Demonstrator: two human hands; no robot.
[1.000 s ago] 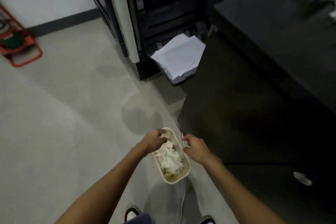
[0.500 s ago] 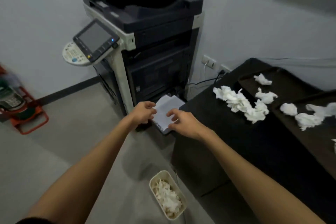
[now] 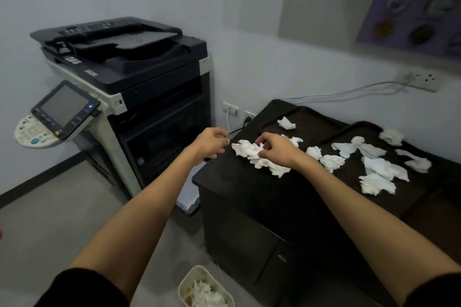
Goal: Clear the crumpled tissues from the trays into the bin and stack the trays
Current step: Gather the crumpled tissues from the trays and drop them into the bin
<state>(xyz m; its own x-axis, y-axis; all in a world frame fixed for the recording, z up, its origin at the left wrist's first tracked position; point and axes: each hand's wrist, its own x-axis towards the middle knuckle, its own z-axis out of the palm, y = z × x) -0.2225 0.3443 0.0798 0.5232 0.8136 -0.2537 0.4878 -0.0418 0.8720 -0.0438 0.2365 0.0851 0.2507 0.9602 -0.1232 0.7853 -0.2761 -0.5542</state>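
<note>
Black cabinet top (image 3: 224, 177) now sits under both hands, which have come up from near the bin (image 3: 185, 281) (half-full). Right hand (image 3: 277, 148) pinches the tissue pile (image 3: 249, 151); left hand (image 3: 212, 142) curls empty just beside it.

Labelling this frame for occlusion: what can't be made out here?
Head view only:
- Right hand: over the white crumpled tissue pile; grip unclear, fingers hide contact.
- Cream plastic bin on the floor: cut by the bottom edge.
- Purple wall poster: blurred, cut by the right edge; text unreadable.
- Dark trays: outlines merge with the black cabinet.
</note>
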